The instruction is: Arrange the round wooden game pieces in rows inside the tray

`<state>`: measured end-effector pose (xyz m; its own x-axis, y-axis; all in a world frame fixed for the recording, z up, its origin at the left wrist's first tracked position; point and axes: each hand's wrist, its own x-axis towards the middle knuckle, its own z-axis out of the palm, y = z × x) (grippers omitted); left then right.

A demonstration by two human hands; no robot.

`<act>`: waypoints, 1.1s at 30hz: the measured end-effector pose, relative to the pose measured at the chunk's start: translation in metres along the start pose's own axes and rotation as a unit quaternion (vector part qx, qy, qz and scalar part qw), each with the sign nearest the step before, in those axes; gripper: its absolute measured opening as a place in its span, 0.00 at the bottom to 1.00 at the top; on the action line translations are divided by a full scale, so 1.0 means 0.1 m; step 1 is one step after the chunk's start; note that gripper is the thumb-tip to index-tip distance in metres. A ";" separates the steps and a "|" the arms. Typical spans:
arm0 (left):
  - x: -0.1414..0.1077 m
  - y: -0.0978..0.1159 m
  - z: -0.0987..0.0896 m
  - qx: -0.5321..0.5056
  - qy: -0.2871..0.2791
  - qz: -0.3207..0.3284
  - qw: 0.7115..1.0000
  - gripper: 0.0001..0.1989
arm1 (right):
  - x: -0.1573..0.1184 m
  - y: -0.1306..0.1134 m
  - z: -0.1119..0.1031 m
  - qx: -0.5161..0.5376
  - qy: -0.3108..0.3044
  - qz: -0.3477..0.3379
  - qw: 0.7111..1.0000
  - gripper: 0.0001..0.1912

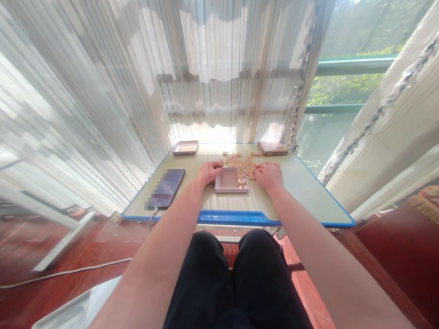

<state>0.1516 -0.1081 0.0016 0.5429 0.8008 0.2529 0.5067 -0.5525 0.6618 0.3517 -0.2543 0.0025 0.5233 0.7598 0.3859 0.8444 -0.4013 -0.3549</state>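
Observation:
A shallow open box (227, 180) lies on the table, with several round wooden pieces (242, 181) in a column along its right side. My left hand (210, 172) is at the box's upper left corner, its fingers closed on the rim. More round pieces (236, 161) lie loosely spread beyond the box and to its right. My right hand (270, 175) is right of the box, beside the loose pieces, fingers bent together at a piece; whether it grips that piece is too small to tell.
The pale table (305, 196) has a blue edge and a blue front tray (233, 217). A phone (169, 187) with a cable lies left. A shallow box lid (185, 147) stands back left, a closed box (272, 148) back right. Curtains (206, 68) hang behind.

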 end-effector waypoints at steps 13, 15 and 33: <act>-0.01 0.01 -0.02 0.012 -0.003 0.001 1.000 0.16 | 0.01 0.00 0.02 0.016 -0.017 0.004 1.000 0.17; -0.02 0.03 -0.02 0.010 -0.003 -0.001 1.000 0.16 | 0.01 0.00 0.02 0.025 -0.007 0.004 1.000 0.16; -0.03 0.04 -0.02 0.019 -0.013 -0.001 1.000 0.16 | 0.07 0.08 0.09 0.050 -0.010 0.015 0.999 0.16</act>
<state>0.1506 -0.1125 0.0052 0.5592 0.7958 0.2324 0.5332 -0.5599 0.6342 0.3609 -0.2471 -0.0053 0.5446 0.7585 0.3579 0.8126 -0.3716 -0.4490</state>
